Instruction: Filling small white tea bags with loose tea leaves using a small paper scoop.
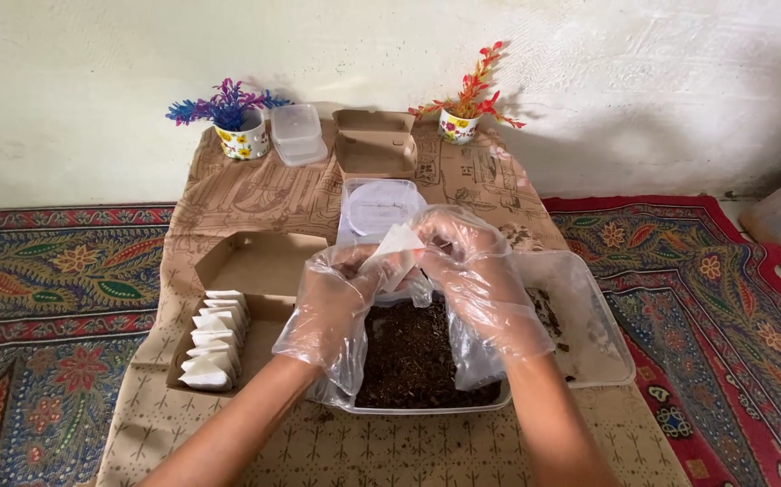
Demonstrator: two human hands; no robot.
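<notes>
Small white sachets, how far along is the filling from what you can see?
Done: a row of white sachets stands along the left side of the cardboard box. In hand: both gloved hands, left hand and right hand, hold one white sachet over the tray of dark loose material. Left: much of the box stands unfilled, and plenty of dark material remains.

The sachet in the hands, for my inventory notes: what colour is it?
White, plain; the sachet shows best in the head view.
</notes>
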